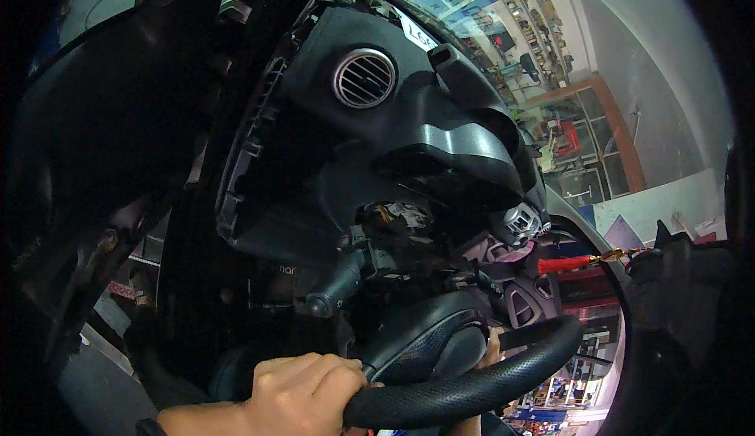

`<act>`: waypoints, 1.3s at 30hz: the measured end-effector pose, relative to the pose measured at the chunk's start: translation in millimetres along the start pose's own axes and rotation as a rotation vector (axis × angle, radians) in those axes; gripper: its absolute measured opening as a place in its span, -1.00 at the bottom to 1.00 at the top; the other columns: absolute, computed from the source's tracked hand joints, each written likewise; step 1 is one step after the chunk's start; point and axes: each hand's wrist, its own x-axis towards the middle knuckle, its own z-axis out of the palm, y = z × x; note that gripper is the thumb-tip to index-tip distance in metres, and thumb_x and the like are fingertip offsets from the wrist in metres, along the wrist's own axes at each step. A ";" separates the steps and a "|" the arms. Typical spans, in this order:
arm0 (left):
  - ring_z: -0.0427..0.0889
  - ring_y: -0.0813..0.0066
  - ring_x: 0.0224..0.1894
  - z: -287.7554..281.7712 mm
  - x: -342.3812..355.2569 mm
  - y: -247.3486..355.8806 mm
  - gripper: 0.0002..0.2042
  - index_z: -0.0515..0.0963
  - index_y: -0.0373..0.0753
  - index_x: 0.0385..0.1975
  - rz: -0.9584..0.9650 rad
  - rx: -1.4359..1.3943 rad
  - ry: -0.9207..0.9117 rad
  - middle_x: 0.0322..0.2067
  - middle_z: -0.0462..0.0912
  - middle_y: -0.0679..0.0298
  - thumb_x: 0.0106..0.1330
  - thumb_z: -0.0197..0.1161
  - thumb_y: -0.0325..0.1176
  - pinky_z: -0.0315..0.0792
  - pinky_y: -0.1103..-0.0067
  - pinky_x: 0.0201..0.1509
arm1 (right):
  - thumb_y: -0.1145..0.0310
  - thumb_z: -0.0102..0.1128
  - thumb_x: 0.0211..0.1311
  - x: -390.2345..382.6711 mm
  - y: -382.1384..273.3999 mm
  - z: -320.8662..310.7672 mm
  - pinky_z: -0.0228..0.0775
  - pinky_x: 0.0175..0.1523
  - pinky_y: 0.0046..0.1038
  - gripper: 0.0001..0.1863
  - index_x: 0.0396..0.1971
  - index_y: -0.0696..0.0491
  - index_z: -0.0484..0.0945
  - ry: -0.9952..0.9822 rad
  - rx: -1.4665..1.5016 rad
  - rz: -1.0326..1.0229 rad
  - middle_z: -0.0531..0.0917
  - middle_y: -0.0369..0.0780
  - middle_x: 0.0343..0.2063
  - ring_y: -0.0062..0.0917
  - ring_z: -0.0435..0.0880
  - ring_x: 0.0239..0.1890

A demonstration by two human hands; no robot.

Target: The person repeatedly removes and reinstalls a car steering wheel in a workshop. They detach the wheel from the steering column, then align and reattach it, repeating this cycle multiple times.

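A black steering wheel (464, 393) with a textured rim and a padded hub (429, 338) fills the lower middle. My left hand (307, 389) is closed around the left part of its rim, knuckles up. Behind the rim, my right hand (493, 348) shows only in part; its fingers press against the right side of the hub. Just beyond the wheel is the steering column, with a black stalk (338, 283) sticking out to the left and loose wires (387, 216) in an opened spot. Whether the wheel sits on the column is hidden.
The dark dashboard carries a round air vent (365, 78) and an instrument hood (464, 145). Its left edge has bare clips (250, 149). A silver vent (523, 222) and a red tassel (562, 264) are at the right. Beyond the windscreen stand loaded shelves (539, 39).
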 end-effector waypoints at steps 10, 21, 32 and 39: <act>0.77 0.00 -0.34 -2.7 0.6 -2.5 -0.59 0.54 -0.32 -0.30 -0.015 -0.017 -0.034 -0.31 0.73 0.05 -0.25 0.48 -0.46 0.67 0.29 -0.27 | 0.08 0.38 0.36 6.5 5.3 1.1 0.52 0.12 -0.06 -0.60 -0.05 0.10 0.74 -0.004 -0.019 -0.032 0.80 -0.09 -0.11 -0.07 0.77 0.02; 0.76 -0.03 -0.35 -4.6 4.5 -3.2 -0.63 0.54 -0.32 -0.35 -0.006 -0.035 -0.039 -0.35 0.70 0.02 -0.21 0.48 -0.46 0.66 0.28 -0.28 | 0.10 0.39 0.34 7.7 12.8 -2.6 0.51 0.12 -0.05 -0.64 -0.08 0.09 0.75 -0.008 -0.110 -0.116 0.81 -0.09 -0.14 -0.05 0.77 0.01; 0.82 0.12 -0.39 7.6 -4.7 9.2 -0.71 0.65 -0.33 -0.30 -0.111 0.054 0.102 -0.39 0.77 0.10 -0.03 0.54 -0.47 0.67 0.43 -0.27 | 0.13 0.41 0.31 15.6 6.2 -12.3 0.50 0.12 -0.04 -0.67 -0.11 0.07 0.76 -0.130 -0.773 -0.733 0.82 -0.09 -0.18 -0.02 0.77 0.00; 0.68 0.32 -0.44 34.0 -16.5 23.7 -0.65 0.55 -0.38 -0.16 -0.220 0.119 0.264 -0.40 0.65 0.13 0.05 0.48 -0.56 0.52 0.51 -0.27 | 0.35 0.32 0.48 18.2 -1.9 5.2 0.49 -0.08 -0.41 -0.86 -0.23 0.12 0.68 -0.019 -0.009 -0.149 0.72 -0.23 -0.32 -0.46 0.69 -0.28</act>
